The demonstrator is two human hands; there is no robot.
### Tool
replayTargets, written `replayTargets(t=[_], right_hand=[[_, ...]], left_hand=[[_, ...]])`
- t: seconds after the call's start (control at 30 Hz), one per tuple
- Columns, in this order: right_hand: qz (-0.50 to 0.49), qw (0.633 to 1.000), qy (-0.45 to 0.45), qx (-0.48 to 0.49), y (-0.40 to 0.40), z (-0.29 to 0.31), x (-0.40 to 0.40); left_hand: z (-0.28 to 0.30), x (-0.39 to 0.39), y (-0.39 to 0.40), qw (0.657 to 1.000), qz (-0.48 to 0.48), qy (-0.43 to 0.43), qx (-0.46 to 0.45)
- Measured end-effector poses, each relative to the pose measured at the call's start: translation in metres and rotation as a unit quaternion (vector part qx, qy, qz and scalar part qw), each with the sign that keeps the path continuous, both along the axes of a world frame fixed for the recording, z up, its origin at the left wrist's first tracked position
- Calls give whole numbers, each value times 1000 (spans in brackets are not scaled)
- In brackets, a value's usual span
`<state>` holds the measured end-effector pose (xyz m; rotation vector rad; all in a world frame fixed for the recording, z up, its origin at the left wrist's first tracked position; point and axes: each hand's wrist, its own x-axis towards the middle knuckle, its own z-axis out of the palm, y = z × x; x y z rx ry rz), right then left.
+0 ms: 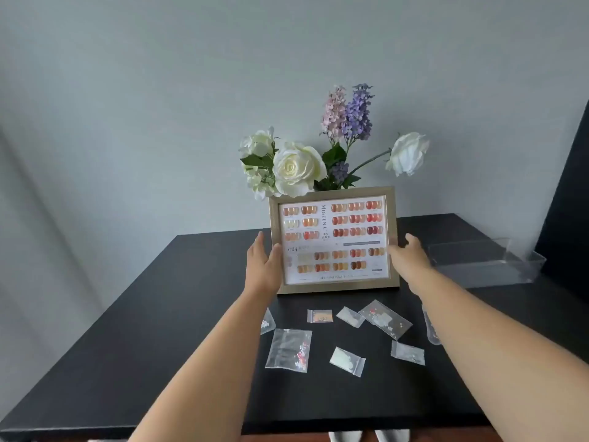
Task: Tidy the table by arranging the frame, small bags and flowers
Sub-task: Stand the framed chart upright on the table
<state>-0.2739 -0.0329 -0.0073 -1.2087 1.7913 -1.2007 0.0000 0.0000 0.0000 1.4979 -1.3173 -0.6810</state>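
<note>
A gold picture frame (334,240) with a nail-colour chart stands upright near the middle of the black table (127,314). My left hand (263,266) grips its left edge and my right hand (409,258) grips its right edge. Behind the frame rise artificial flowers (298,169): white roses with pink and purple stems; whatever holds them is hidden. In front of the frame several small clear zip bags lie scattered, among them a large one (288,349), an orange-filled one (319,316) and a flowered one (385,319). My arms partly cover two more bags.
A clear plastic tray (484,263) sits at the table's right side. A dark panel (564,199) stands at the far right against the grey wall. The table's front edge runs just below the bags.
</note>
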Motion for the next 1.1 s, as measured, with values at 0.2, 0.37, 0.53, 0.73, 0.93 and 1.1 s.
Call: replayTargets(t=[0.2, 0.37, 0.53, 0.73, 0.93, 1.1], right_hand=[[31, 998, -54, -3, -17, -34, -4], [41, 998, -56, 9, -25, -42, 5], [77, 995, -68, 21, -26, -47, 33], [125, 988, -87, 27, -25, -50, 76], [161, 983, -85, 37, -33, -45, 133], [210, 968, -125, 63, -46, -35, 174]], left_hand=[[-19, -8, -22, 989, -49, 138, 8], [-23, -2, -23, 983, -68, 173, 2], [-33, 25, -16, 985, -32, 169, 0], [-38, 84, -15, 980, -15, 198, 16], [-36, 142, -17, 977, 24, 212, 13], [-34, 194, -23, 972, 52, 228, 1]])
